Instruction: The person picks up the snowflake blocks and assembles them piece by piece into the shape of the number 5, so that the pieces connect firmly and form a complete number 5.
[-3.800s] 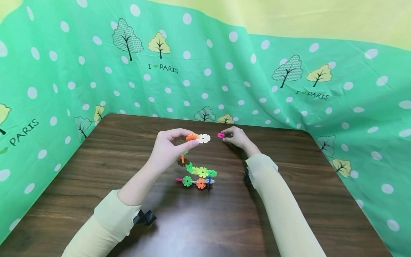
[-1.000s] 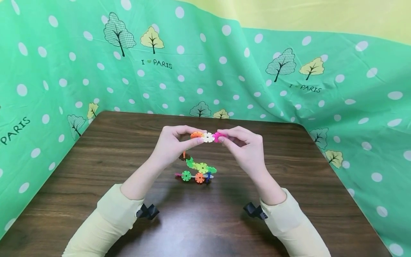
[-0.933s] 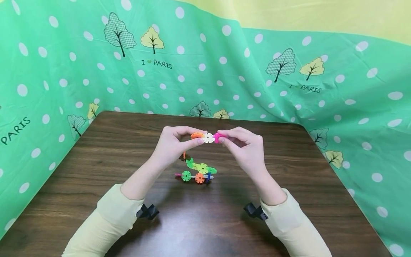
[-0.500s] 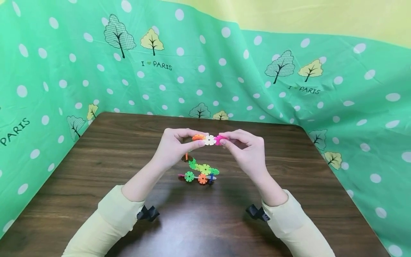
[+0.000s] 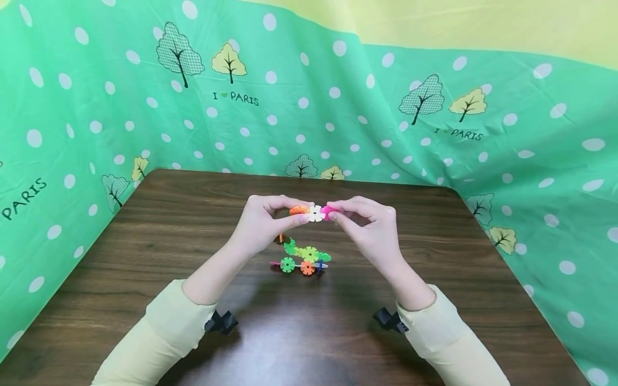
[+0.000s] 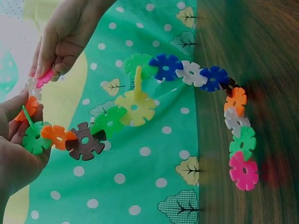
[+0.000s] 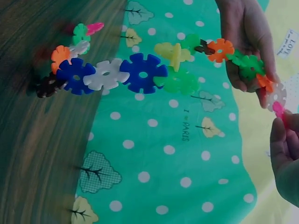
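Observation:
Raised over the table, my left hand pinches the upper end of a chain of notched, flower-shaped plastic discs, by an orange disc and the edge of a white disc. Thumb and forefinger of my right hand pinch a pink disc against the white one's right edge; how deep it sits in the notch cannot be told. From the left hand the chain runs down through a brown disc, green, yellow and blue discs. Its lower stretch rests on the table, ending in another pink disc.
A dark wood-grain table lies beneath both hands. Green dotted cloth with printed trees hangs behind it and along its sides. Each wrist carries a small black camera on its inner side.
Since the oldest frame, my right hand has brought the pink disc leftward from apart to against the white disc. Over the last second both hands have barely moved, keeping their pinches.

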A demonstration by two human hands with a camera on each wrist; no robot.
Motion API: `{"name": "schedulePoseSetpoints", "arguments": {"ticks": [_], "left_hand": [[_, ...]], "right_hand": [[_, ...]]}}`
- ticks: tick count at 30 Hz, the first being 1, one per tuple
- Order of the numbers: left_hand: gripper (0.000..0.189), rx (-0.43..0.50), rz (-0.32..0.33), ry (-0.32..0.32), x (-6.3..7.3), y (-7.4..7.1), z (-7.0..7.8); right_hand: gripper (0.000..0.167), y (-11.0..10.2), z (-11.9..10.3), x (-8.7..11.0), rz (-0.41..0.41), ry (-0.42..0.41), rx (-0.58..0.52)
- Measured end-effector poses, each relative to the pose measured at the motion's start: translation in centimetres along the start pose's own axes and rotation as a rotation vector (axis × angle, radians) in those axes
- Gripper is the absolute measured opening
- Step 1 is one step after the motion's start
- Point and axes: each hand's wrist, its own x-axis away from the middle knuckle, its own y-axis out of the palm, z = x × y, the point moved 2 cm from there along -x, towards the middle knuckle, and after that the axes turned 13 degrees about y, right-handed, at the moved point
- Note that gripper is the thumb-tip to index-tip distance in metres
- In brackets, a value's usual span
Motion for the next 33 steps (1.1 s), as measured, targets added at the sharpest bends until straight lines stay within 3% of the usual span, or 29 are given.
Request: {"name": "schedulePoseSetpoints", "arguments": {"ticks": [7,10,17,22,26,33], "left_hand": [[0.019,-0.021,-0.02,0.002,-0.4,-0.1,0.3],[0.018,-0.022,-0.027,0.012,-0.6,-0.1,0.5],[0.02,-0.102,-0.018,-0.013,-1.3,-0.3,0.9],[0.019,-0.085,-0.036,-0.019,-2.1,-0.2,1.2],[0.019,-0.087,-0.05,-0.035,-2.5,-0.2,1.5],[0.019,-0.061,-0.046,-0.061,-2.8,-0.5,1.3]], "right_hand": [[0.042,-0.1,1.4,0.1,-0.079,0.142,-0.061],[0.047,-0.4,3.1,0.6,-0.154,0.208,-0.012],[0.034,-0.4,8.4,2.3,-0.461,0.272,0.198],[0.034,0.7,11.1,3.4,-0.657,0.333,0.332],[0.038,1.6,12.3,3.5,-0.712,0.329,0.433],[0.032,2.4,13.1,3.2,-0.758,0.353,0.469]]}}
